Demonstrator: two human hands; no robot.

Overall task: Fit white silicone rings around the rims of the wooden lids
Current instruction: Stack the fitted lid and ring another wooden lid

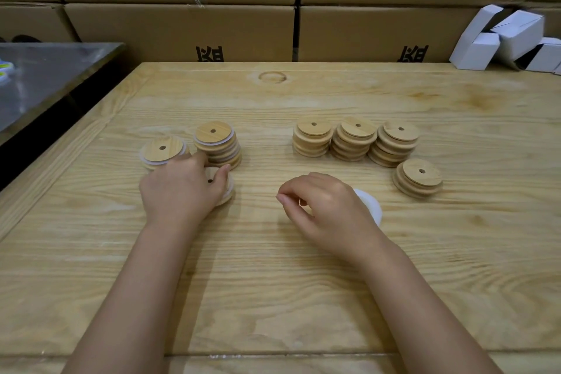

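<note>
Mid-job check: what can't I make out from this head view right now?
- The lid gripped by the left hand: the hand covers most of it; ring seating unknown.
- The white rings: the right hand hides most; count unclear.
- Whether that hand pinches anything: its curled fingers hide it.
- The coloured items on the metal table: cut off by the left edge.

pale tan lids point(314, 130), fine straight grain, dark centre hole in each. white silicone rings point(372, 206) just behind the right fingers point(288, 199); white edging on the lid stack point(217, 143) beyond the left fingers point(223, 171). table point(303, 282): honey-yellow, wavy grain. cartons point(182, 30): brown, black print. small boxes point(516, 36): plain white.
</note>
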